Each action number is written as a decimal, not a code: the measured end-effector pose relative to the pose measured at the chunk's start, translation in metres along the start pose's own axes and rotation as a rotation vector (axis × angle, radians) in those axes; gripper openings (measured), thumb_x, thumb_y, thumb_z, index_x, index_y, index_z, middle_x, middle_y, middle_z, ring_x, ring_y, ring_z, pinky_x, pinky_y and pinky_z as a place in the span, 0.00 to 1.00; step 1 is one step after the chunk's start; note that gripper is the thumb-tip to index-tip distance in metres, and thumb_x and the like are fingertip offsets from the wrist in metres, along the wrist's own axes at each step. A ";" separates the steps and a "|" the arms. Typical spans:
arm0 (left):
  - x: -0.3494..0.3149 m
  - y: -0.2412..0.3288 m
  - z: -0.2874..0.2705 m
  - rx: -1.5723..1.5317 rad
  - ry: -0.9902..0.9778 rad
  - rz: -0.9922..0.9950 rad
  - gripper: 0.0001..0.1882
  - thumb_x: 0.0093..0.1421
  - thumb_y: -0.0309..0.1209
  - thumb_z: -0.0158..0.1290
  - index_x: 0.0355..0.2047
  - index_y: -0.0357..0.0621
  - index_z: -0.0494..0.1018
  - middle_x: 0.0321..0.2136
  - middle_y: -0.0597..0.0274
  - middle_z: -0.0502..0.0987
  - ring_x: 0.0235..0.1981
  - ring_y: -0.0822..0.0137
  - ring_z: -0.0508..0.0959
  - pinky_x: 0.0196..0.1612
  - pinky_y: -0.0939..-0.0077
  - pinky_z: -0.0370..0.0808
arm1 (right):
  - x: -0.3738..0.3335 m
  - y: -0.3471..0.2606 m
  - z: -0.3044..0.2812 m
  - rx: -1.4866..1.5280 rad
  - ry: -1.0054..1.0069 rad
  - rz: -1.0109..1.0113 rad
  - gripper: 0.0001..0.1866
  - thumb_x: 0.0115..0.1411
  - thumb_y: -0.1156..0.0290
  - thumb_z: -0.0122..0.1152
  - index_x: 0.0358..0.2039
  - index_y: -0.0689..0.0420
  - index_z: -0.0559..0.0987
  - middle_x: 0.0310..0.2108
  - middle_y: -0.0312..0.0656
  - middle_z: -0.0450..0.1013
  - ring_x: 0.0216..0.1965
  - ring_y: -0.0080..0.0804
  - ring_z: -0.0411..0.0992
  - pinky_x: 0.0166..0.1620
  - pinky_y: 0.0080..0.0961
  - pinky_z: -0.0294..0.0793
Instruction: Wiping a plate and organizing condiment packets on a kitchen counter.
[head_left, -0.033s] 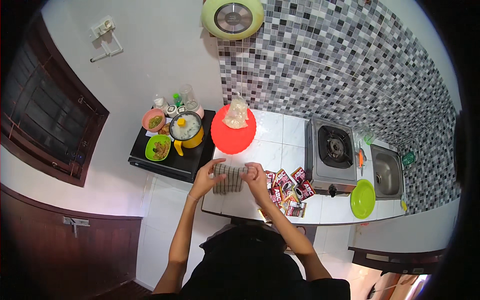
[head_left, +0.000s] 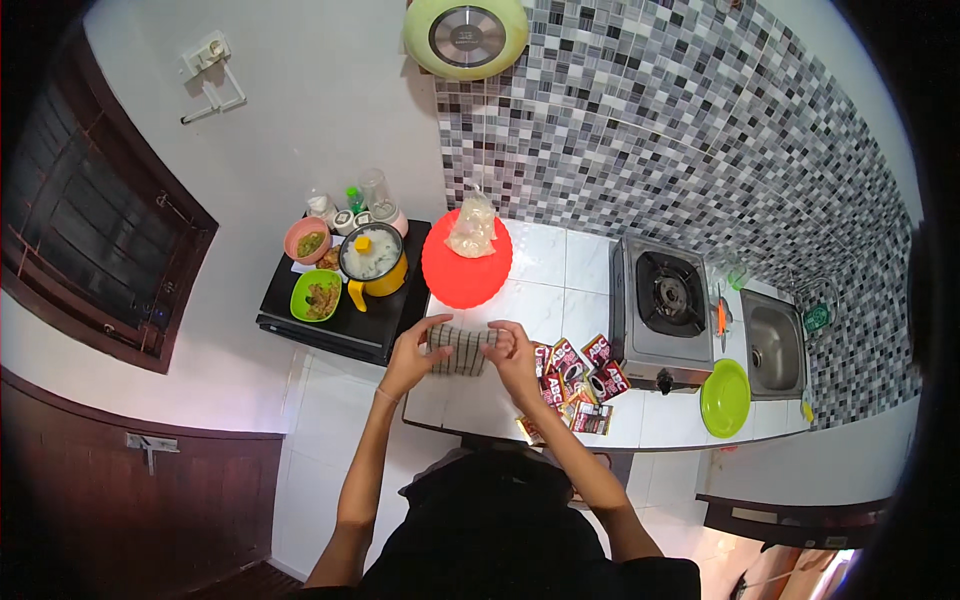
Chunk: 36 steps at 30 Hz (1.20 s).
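Observation:
A striped, grey-green kitchen cloth point(head_left: 464, 352), folded small, is held over the white counter near its front edge. My left hand point(head_left: 408, 362) grips its left side, thumb lying on the near face. At the right side my right hand point(head_left: 515, 362) pinches the other end, its fingers bent. Just right of that hand lies a heap of red and brown sachets point(head_left: 572, 378). Beyond the cloth is a red scalloped plate or lid point(head_left: 462, 288), and a clear plastic bag point(head_left: 470, 236) with pale contents rests on its far part.
To the left, a black-topped unit point(head_left: 290, 335) bears a yellow pot point(head_left: 385, 283) of rice, a green bowl point(head_left: 304, 300), a pink bowl point(head_left: 295, 240) and jars. On the right stand a gas stove point(head_left: 637, 330), a lime-green plate point(head_left: 725, 398) and a metal sink point(head_left: 780, 375).
The cloth's near edge has risen a little, so less of its height shows. Both hands stay at its sides with only slight finger shifts.

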<state>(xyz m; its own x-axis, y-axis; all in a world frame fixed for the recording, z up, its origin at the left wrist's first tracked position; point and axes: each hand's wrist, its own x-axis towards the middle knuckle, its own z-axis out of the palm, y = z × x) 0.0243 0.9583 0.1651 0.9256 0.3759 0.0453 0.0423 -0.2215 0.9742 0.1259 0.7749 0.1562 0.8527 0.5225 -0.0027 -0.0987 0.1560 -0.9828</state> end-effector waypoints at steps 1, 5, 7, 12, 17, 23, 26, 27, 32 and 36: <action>0.000 0.002 0.004 -0.002 -0.001 0.001 0.26 0.54 0.22 0.65 0.54 0.41 0.76 0.44 0.56 0.81 0.43 0.68 0.79 0.51 0.71 0.74 | 0.000 0.004 -0.003 -0.002 0.001 -0.001 0.14 0.61 0.84 0.64 0.46 0.60 0.76 0.28 0.30 0.71 0.32 0.16 0.70 0.39 0.16 0.71; -0.015 -0.008 0.015 0.234 0.087 0.125 0.24 0.52 0.21 0.65 0.52 0.44 0.78 0.47 0.55 0.81 0.47 0.56 0.80 0.52 0.67 0.75 | -0.014 0.023 -0.016 -0.249 -0.033 -0.001 0.14 0.60 0.80 0.66 0.47 0.58 0.79 0.26 0.24 0.65 0.28 0.12 0.63 0.34 0.14 0.65; -0.033 -0.033 0.027 0.239 0.058 0.098 0.23 0.52 0.24 0.66 0.50 0.46 0.79 0.47 0.56 0.81 0.49 0.54 0.79 0.54 0.64 0.74 | -0.034 0.053 -0.029 -0.282 -0.058 -0.070 0.12 0.61 0.79 0.66 0.46 0.56 0.81 0.34 0.31 0.76 0.35 0.15 0.73 0.41 0.16 0.74; -0.121 -0.151 0.036 0.464 0.000 -0.068 0.20 0.54 0.34 0.65 0.49 0.49 0.80 0.47 0.56 0.80 0.53 0.51 0.75 0.58 0.59 0.70 | -0.080 0.150 -0.062 -0.637 -0.447 0.123 0.13 0.61 0.70 0.66 0.46 0.55 0.81 0.44 0.42 0.79 0.46 0.34 0.76 0.52 0.31 0.74; -0.154 -0.148 0.038 0.285 0.215 -0.207 0.18 0.56 0.32 0.65 0.48 0.48 0.79 0.48 0.54 0.79 0.58 0.50 0.72 0.61 0.58 0.68 | -0.070 0.136 -0.041 -0.911 -0.326 -0.187 0.21 0.64 0.65 0.62 0.55 0.61 0.74 0.56 0.59 0.70 0.60 0.57 0.65 0.64 0.45 0.64; -0.156 -0.118 0.018 0.289 0.355 -0.252 0.17 0.60 0.29 0.62 0.50 0.48 0.78 0.50 0.55 0.77 0.57 0.53 0.73 0.58 0.60 0.71 | -0.033 0.197 0.027 -1.192 -0.278 -0.254 0.46 0.66 0.42 0.53 0.72 0.64 0.54 0.72 0.69 0.43 0.74 0.66 0.43 0.72 0.58 0.42; -0.169 -0.102 0.008 0.266 0.429 -0.362 0.17 0.61 0.30 0.62 0.51 0.51 0.78 0.52 0.55 0.76 0.57 0.55 0.73 0.53 0.60 0.75 | 0.001 0.208 0.040 -1.325 -0.219 -0.314 0.52 0.65 0.36 0.50 0.74 0.64 0.49 0.74 0.67 0.38 0.75 0.63 0.37 0.73 0.59 0.37; -0.178 -0.102 0.004 0.307 0.432 -0.357 0.16 0.63 0.30 0.61 0.52 0.53 0.78 0.53 0.56 0.75 0.57 0.56 0.73 0.49 0.60 0.77 | 0.015 0.205 0.046 -1.292 -0.215 -0.355 0.52 0.65 0.36 0.49 0.74 0.64 0.49 0.74 0.67 0.38 0.75 0.63 0.37 0.73 0.58 0.37; -0.204 -0.117 0.002 0.267 0.455 -0.449 0.15 0.64 0.30 0.60 0.52 0.53 0.79 0.52 0.56 0.76 0.53 0.58 0.76 0.48 0.63 0.79 | 0.042 0.206 0.061 -1.411 -0.455 -0.551 0.40 0.67 0.51 0.52 0.72 0.62 0.56 0.73 0.62 0.48 0.75 0.55 0.44 0.74 0.51 0.40; -0.198 -0.125 0.009 0.194 0.426 -0.473 0.15 0.63 0.29 0.60 0.51 0.52 0.80 0.51 0.56 0.77 0.52 0.59 0.77 0.47 0.66 0.80 | 0.004 0.212 0.050 -0.990 -0.862 -0.589 0.42 0.57 0.76 0.57 0.73 0.53 0.58 0.75 0.45 0.50 0.76 0.41 0.45 0.76 0.44 0.42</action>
<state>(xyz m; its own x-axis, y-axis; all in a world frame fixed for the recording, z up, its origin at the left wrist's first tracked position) -0.1609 0.9039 0.0321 0.5630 0.7860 -0.2553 0.5110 -0.0883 0.8550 0.0830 0.8522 -0.0427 0.0370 0.9789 0.2007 0.8481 0.0755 -0.5244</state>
